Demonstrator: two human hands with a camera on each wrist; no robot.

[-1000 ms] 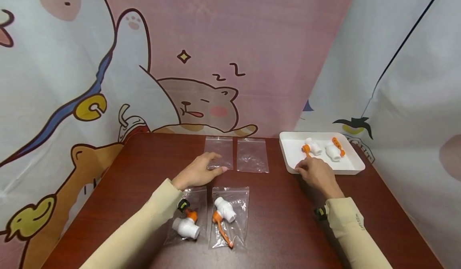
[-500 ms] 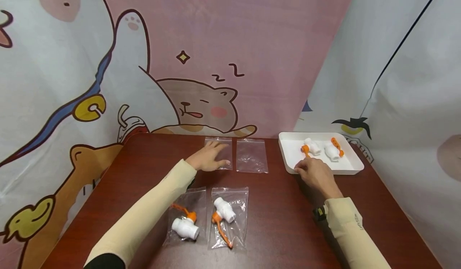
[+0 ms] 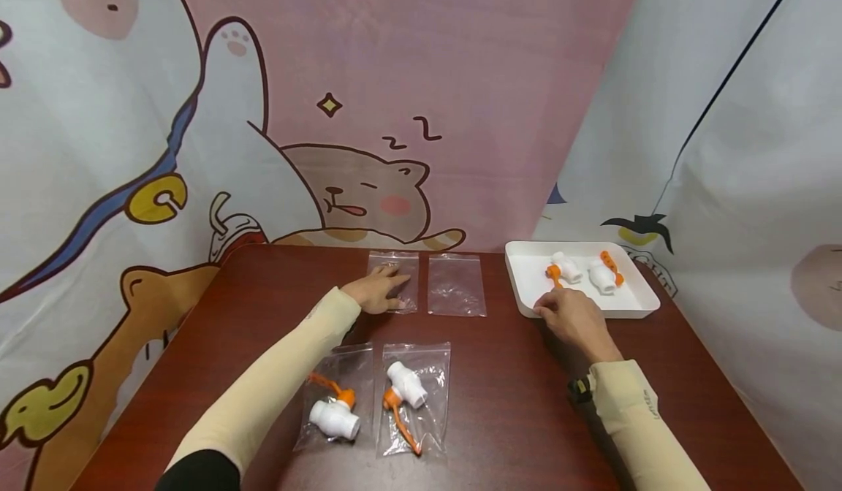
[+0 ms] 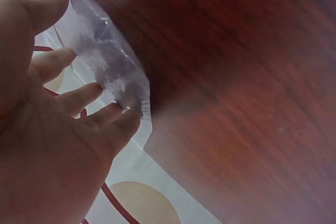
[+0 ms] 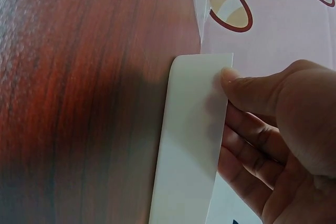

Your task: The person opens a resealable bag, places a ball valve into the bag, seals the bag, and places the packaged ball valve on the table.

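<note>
My left hand (image 3: 375,291) lies over the left empty zip bag (image 3: 409,266) at the back of the table, fingers spread. In the left wrist view its fingertips touch the clear plastic (image 4: 113,51). My right hand (image 3: 580,323) pinches the near left rim of a white tray (image 3: 524,272), thumb outside and fingers inside, as the right wrist view shows. Inside the tray are two white ball valves with orange handles, a left valve (image 3: 567,267) and a right valve (image 3: 601,278). A second empty zip bag (image 3: 456,284) lies flat between the hands.
Two filled zip bags lie nearer the front, a left bag (image 3: 358,365) and a right bag (image 3: 434,418). Each holds a white valve with an orange handle. A cartoon-printed cloth (image 3: 500,111) hangs behind the brown table (image 3: 513,403).
My left hand has moved away from me, from above the table just short of the left empty bag onto that bag. The right hand keeps its hold on the tray rim.
</note>
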